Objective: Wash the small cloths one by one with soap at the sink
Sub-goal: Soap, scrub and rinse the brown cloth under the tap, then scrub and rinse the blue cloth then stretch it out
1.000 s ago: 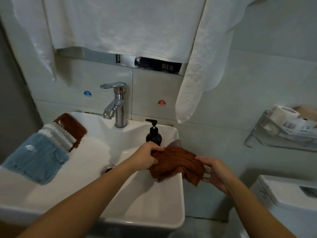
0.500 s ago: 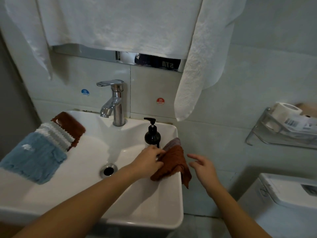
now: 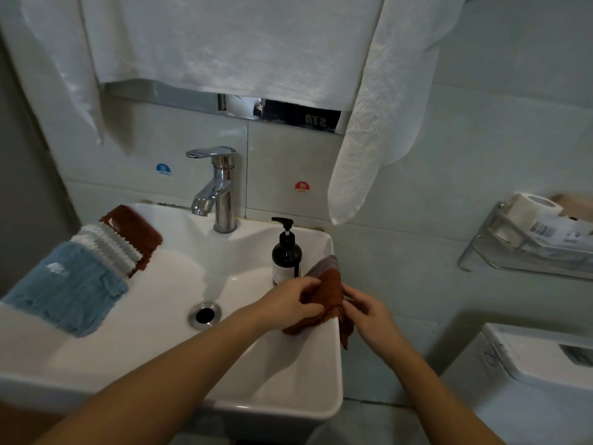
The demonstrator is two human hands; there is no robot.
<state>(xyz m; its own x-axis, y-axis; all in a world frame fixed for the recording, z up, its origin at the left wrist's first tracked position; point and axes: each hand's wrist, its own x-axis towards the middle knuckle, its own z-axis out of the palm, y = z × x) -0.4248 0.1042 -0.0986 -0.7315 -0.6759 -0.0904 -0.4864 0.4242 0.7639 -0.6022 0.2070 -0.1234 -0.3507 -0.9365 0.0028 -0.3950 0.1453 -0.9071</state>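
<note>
Sitting bare and white, the sink (image 3: pixel 167 354) held nothing in its basin except the open drain (image 3: pixel 204 315); no water ran from the faucet (image 3: pixel 215 187). A dark soap pump bottle (image 3: pixel 286 253) stood on its right rear corner. Over the left rim lay a stack of cloths, the blue cloth (image 3: pixel 67 289) nearest, a striped one and a second rust one behind it. A wall shelf (image 3: pixel 526 252) to the right carried a toilet roll (image 3: pixel 531 208) and packets. On the sink's right rim, just in front of the bottle, a rust-brown cloth (image 3: pixel 327 300) lay bunched over a greyish cloth (image 3: pixel 324 264), its corner hanging outside. The left hand (image 3: pixel 285 305) gripped it with curled fingers, and the right hand (image 3: pixel 369 313) pinched its other side.
</note>
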